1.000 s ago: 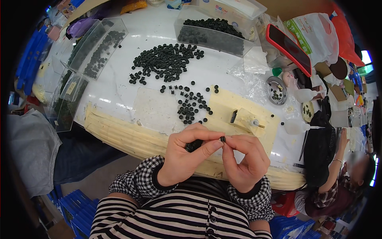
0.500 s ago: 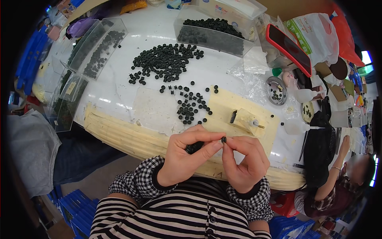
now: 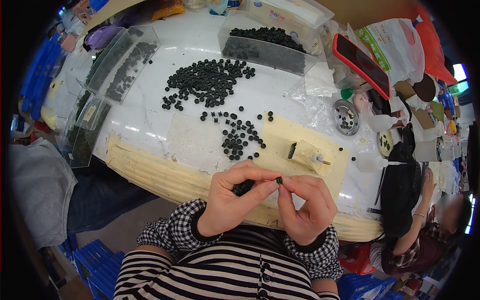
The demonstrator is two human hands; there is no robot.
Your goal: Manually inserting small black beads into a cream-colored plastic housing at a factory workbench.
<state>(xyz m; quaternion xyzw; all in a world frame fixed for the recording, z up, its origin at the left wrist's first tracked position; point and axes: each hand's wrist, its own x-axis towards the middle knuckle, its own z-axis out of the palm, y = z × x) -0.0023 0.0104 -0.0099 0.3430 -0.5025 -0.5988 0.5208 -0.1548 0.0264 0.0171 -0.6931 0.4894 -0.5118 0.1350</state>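
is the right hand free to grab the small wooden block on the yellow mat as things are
Probably not at once. The right hand pinches a tiny black disc against the left hand, so its grip is taken. The small wooden block on the yellow mat lies just beyond it, with nothing between.

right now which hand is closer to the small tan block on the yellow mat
Right. The right hand sits just below the tan block; the left hand is farther, below and to its left.

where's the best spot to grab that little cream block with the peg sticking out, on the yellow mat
Probably pinch the cream block across its two long flat sides, coming from above. It lies tilted on the yellow mat with a thin peg at its right end, so stay clear of that end.
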